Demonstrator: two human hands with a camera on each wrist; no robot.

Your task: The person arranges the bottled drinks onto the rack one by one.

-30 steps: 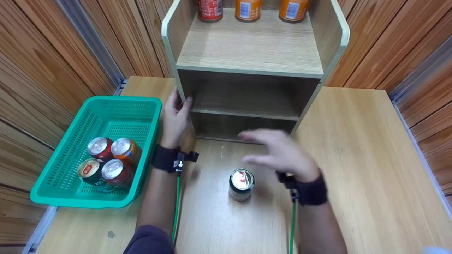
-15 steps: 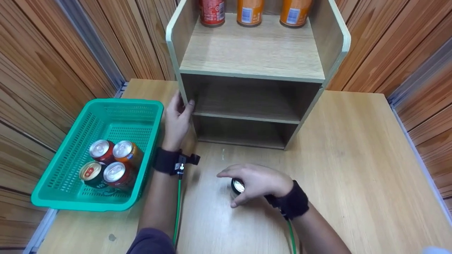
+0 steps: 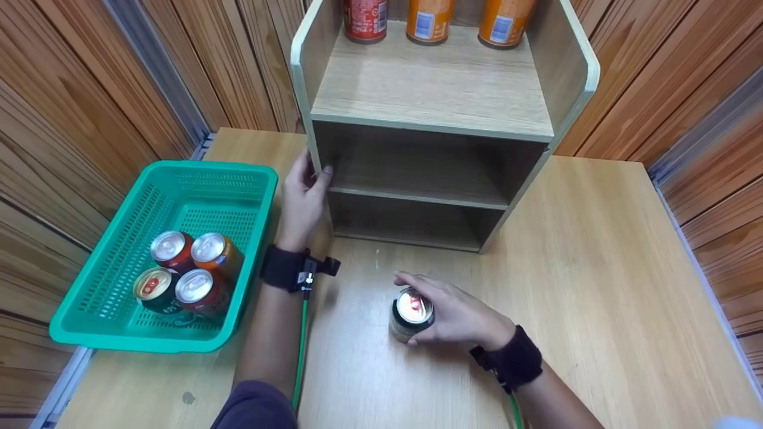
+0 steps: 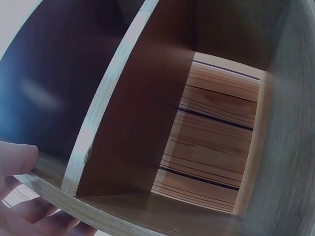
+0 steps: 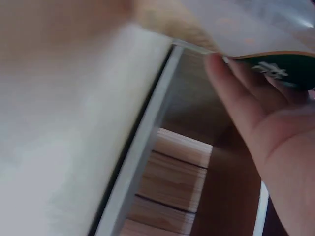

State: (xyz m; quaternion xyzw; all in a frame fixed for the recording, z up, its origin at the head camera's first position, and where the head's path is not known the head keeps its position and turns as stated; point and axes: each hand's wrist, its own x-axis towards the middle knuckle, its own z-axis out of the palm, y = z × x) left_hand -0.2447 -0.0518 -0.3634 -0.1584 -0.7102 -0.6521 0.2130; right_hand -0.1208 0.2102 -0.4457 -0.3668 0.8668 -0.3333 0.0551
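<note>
A small dark can with a pale lid stands upright on the table, in front of a wooden shelf unit. My right hand holds this can from the right, thumb at its near side and fingers at its far side. In the right wrist view the fingers of the right hand lie along the can's green and white wall. My left hand grips the front edge of the unit's left side panel. In the left wrist view the left hand's thumb lies inside that panel, the other fingers outside.
A green basket at the left holds several upright cans. On the unit's top level stand a red can and two orange cans. Two dark compartments lie below. Wood-panelled walls bound the table.
My right hand has come down from above and behind the can, passed over its lid, and closed round it from the right. The left hand keeps its grip on the side panel.
</note>
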